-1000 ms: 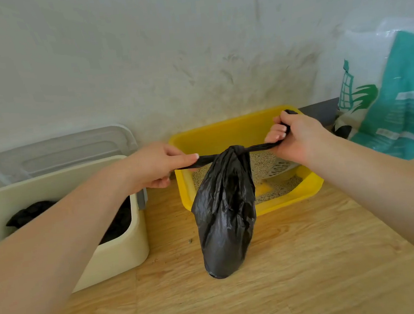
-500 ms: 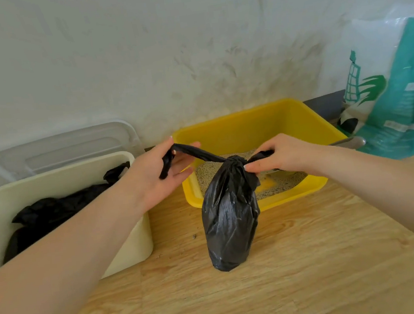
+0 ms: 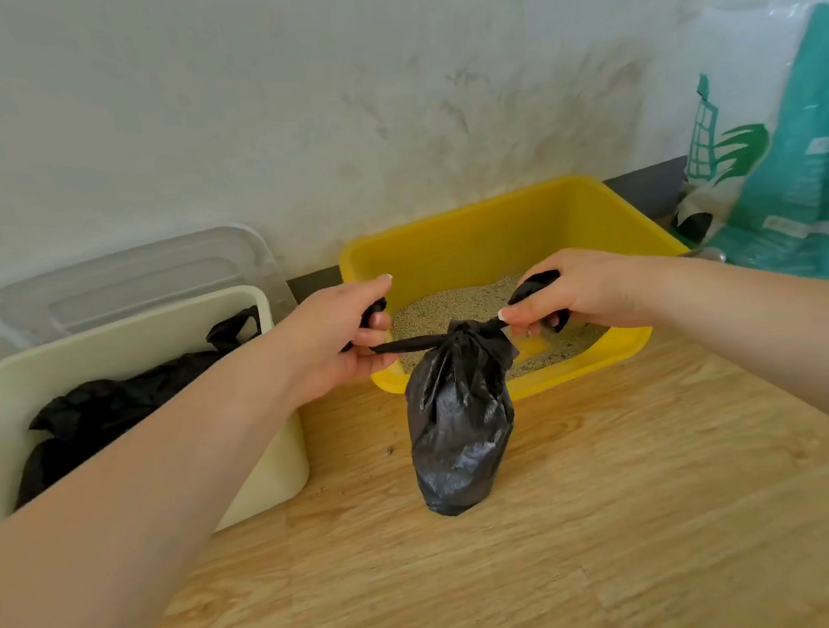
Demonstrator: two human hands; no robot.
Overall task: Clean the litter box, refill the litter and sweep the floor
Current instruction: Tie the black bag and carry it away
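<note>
Two hands pull the knotted ends of a black bag (image 3: 458, 422) apart — left hand (image 3: 333, 341) has fingers curled round one end, right hand (image 3: 573, 295) pinches the other. Bag hangs just in front of the yellow litter box (image 3: 506, 231), above the wooden floor (image 3: 632, 521). Cream bin (image 3: 266, 480) at left holds more black plastic; litter sack (image 3: 810, 175) at right.
</note>
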